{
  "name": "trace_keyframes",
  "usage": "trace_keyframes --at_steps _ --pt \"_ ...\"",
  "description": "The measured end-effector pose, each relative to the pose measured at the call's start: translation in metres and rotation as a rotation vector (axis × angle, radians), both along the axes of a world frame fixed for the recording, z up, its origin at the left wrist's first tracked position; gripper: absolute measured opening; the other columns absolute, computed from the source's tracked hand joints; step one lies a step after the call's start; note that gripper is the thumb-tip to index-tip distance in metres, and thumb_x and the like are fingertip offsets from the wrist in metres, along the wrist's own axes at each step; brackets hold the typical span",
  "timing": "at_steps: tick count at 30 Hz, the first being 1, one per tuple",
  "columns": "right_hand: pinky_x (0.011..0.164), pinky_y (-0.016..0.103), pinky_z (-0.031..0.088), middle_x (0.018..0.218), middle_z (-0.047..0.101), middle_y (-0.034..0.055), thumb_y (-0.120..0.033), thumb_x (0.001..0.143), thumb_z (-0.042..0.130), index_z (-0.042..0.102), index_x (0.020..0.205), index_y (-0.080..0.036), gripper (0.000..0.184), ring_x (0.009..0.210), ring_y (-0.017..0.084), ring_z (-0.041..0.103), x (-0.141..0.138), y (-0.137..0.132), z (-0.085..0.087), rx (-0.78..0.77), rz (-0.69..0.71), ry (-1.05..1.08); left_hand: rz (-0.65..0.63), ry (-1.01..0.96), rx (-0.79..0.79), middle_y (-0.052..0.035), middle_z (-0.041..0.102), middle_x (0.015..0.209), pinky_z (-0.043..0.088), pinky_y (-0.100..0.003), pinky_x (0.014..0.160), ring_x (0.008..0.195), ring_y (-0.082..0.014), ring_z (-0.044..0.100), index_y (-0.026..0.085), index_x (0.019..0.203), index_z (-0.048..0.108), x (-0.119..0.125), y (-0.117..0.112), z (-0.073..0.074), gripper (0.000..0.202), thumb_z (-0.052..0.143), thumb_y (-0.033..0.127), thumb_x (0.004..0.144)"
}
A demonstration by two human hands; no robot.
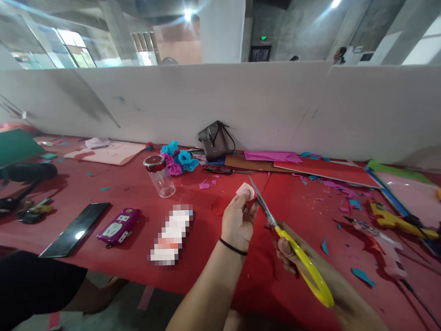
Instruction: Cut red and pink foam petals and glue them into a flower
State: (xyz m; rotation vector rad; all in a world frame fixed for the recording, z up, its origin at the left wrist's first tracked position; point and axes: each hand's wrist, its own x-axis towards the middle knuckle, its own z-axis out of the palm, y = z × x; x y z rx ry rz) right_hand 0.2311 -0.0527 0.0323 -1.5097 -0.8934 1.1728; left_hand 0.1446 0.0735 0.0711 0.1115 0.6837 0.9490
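Pinched in the fingers of my left hand (238, 218) is a small piece of pale pink paper (245, 189), held up above the red tabletop. My right hand (288, 247) grips a pair of scissors (304, 259) by its yellow handles. The metal blades point up and away, just right of the paper and close to my left fingertips. Whether the blades touch the paper I cannot tell. A dark band circles my left wrist.
A clear jar (160, 179) stands by blue and pink paper flowers (180, 159). Behind are a dark bag (216, 140) and coloured sheets (325, 170). Glue guns (384, 251) and scraps lie right; a purple case (119, 228) and black phone (76, 229) lie left. Someone's leg (36, 288) shows lower left.
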Motion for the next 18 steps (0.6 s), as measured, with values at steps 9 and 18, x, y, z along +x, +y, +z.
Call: trace_keyframes --at_steps 9,18 --pt "0.03 0.015 0.022 0.04 0.029 -0.0142 -0.087 0.049 0.06 0.05 0.102 -0.024 0.084 0.029 0.004 0.025 -0.043 -0.066 -0.024 -0.093 -0.183 0.216 -0.01 0.1 -0.094 -0.0029 0.065 0.062 0.05 -0.018 0.053 0.054 -0.0086 0.062 0.011 0.064 0.063 -0.011 -0.07 -0.007 0.017 0.06 0.002 0.079" --pt "0.029 0.013 0.026 0.044 0.037 -0.0135 -0.08 0.052 0.068 0.05 0.111 -0.022 0.084 0.031 0.003 0.03 -0.052 -0.096 -0.022 -0.078 -0.293 0.244 -0.043 0.116 -0.127 -0.0028 0.064 0.059 0.051 -0.02 0.054 0.052 -0.0088 0.06 0.01 0.06 0.061 -0.012 -0.096 -0.007 0.023 0.057 -0.001 0.08"
